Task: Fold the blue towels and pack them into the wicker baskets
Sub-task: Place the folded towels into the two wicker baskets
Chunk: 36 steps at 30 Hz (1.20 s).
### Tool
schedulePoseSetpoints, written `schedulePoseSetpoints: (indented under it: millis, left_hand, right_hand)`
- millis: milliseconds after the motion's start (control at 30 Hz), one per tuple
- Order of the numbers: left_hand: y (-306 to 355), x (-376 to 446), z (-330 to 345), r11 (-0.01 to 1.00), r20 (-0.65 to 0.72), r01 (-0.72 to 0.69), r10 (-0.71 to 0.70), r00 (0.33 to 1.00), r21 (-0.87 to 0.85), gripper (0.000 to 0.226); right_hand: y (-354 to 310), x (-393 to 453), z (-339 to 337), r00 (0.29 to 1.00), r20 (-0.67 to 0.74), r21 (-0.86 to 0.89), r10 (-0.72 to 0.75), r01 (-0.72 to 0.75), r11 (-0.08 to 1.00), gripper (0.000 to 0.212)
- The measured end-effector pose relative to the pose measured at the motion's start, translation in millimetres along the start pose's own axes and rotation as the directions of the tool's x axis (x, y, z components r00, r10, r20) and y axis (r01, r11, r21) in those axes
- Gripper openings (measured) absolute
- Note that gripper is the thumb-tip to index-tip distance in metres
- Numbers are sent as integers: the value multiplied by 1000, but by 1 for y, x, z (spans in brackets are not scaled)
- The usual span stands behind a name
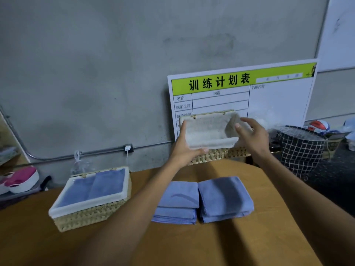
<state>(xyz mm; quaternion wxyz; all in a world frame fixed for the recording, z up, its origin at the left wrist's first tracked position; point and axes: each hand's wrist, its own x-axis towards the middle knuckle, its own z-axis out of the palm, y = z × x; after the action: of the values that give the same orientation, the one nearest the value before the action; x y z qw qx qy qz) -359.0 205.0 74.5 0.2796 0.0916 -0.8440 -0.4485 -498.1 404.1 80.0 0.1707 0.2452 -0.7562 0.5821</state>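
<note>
Two wicker baskets in view. Empty basket (211, 135) held up at 12 o'clock beyond the far counter (57, 242) edge, tipped so its white-lined opening faces the camera, long axis running 9 to 3. Left hand (185, 148) clamped on its near-left corner, thumb along the front rim, fingers up the left side; that grip firmly closed on the basket. Right hand (253, 135) at the right end, fingers spread wide, fingertips at the rim; cannot tell whether touching. Full basket (90, 196) resting on the counter at 9 o'clock, long axis skewed toward 2 o'clock, two flat blue towels (92, 186) visible side by side inside. Two stacks of folded towels on the counter at 6 o'clock, just beside each other: left stack (177, 202) and right stack (224, 198), folded edges toward the camera; layer count unclear. White board (278, 96) leaning on the wall at 1 o'clock, green banner reading "训练计划表", below it "内容" and "名称".
</note>
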Motion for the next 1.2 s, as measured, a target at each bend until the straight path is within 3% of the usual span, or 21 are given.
schedulePoseSetpoints:
  millis: [133,300,533,767,1000,1200]
  left_hand:
    - [33,-64,-72,996,-81,-67,71,994,51,111]
    - [47,-178,-147,995,-168,-33,48,985,91,120]
    - [39,-320,-207,995,-193,43,-25,981,85,121]
    - [8,-414,-205,988,-152,146,-135,979,59,122]
    - [-17,-446,-187,971,-136,235,-228,964,43,111]
    - [-38,-456,-186,947,-112,314,-306,946,69,117]
  right_hand:
    - [-74,-55,11,997,-42,78,-62,65,995,41]
    - [-146,-152,31,995,-33,162,-94,98,982,42]
    - [-194,-287,53,998,63,273,-13,-5,962,51]
    - [-178,-387,52,995,85,281,55,-77,957,51]
    - [-145,-422,57,980,166,246,106,-145,958,58]
    - [-135,-435,56,974,209,122,84,-111,986,43]
